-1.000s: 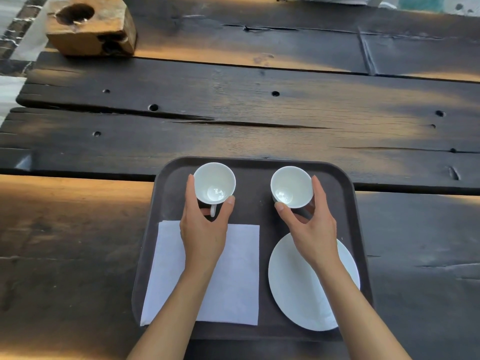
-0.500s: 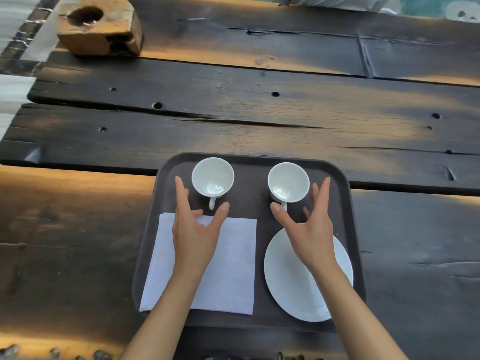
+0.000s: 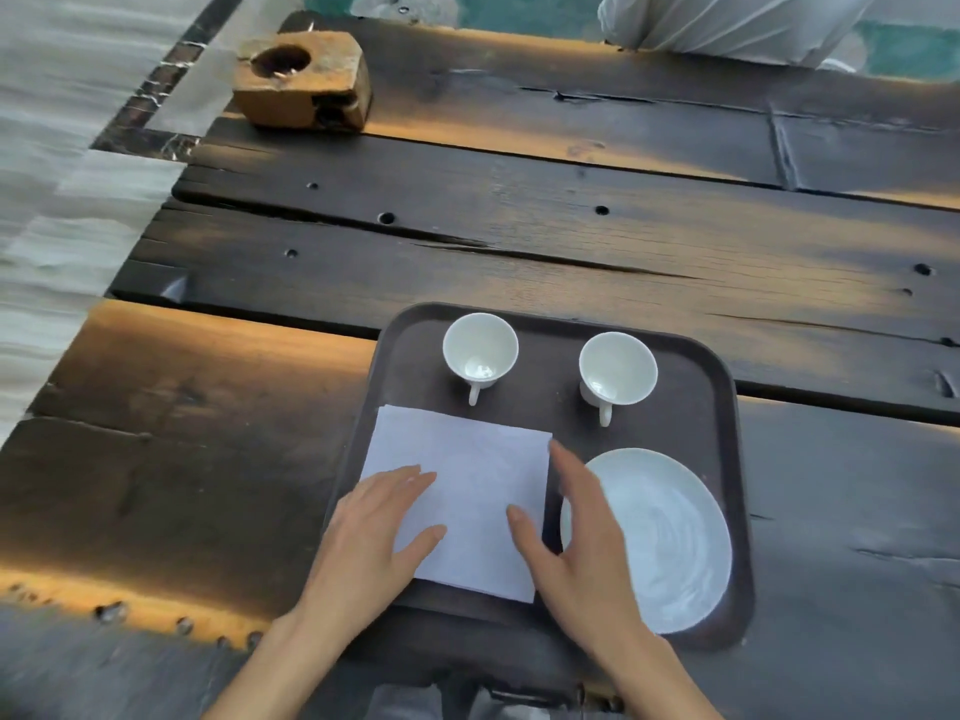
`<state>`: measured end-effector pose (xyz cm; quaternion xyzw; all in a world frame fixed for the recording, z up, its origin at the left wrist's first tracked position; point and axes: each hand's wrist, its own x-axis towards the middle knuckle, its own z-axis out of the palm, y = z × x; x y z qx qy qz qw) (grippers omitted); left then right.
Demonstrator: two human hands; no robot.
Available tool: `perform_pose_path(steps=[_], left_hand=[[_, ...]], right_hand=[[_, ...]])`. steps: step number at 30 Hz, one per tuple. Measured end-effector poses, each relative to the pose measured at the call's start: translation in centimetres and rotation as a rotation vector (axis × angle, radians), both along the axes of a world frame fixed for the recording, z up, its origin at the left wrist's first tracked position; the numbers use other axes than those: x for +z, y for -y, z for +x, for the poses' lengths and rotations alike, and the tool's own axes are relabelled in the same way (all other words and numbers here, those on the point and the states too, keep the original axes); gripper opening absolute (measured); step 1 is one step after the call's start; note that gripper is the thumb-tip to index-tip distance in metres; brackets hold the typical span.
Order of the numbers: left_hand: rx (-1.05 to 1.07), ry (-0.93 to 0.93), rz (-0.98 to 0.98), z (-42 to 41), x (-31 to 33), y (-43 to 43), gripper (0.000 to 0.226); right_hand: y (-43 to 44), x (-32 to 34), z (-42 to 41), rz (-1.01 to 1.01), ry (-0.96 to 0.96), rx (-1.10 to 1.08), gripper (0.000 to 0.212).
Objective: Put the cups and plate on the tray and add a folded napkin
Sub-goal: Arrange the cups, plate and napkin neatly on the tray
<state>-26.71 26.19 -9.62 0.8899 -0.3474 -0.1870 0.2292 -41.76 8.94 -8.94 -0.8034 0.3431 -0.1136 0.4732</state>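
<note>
**Tray set: cups released, hands brought to the napkin**

- Tray [image 3: 727, 407]: dark, rounded corners, set on the plank table [image 3: 519, 241].
- Left cup [image 3: 480, 350] and right cup [image 3: 618, 368]: white, upright, placed at the tray's far side with handles turned toward the person. Both were enclosed by the hands a second ago and are now untouched.
- Plate [image 3: 670, 537]: white, laid at the tray's near right.
- Paper napkin [image 3: 478, 491]: white, laid flat at the near left. It cannot be told whether it is folded.
- Left hand [image 3: 374, 532]: withdrawn from its cup and laid on the napkin's left part, fingers straight, nothing gripped.
- Right hand [image 3: 582, 537]: blurred, held at the napkin's right edge, fingers spread and loose, nothing gripped.
- Wooden block [image 3: 304, 80]: kept at the table's far left.

Assessment: the cups and plate are judged placed, and only the folding or straightening of the napkin is judged outstanding.
</note>
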Motion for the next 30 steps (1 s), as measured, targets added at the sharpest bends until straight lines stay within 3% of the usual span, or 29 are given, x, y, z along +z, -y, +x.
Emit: perform_pose_path(steps=[3, 9, 24, 30], left_hand=[[-0.196, 0.035, 0.172, 0.8, -0.7, -1.6, 0.064], [-0.379, 0.084, 0.218, 2.4, -2.0, -3.6, 0.065], [-0.452, 0.067, 0.169, 2.6, -3.4, -4.1, 0.063], [-0.406, 0.053, 0.120, 2.6, -2.6, -4.1, 0.062]], right_hand=[[-1.8, -1.2, 0.5, -0.081, -0.134, 0.269, 0.068], [-4.4, -3.3, 2.5, -0.399, -0.326, 0.605, 0.066], [-5.2, -5.5, 3.0, -0.569, -0.587, 0.520, 0.080], [-5.4, -4.1, 2.9, -0.459, -0.554, 0.460, 0.081]])
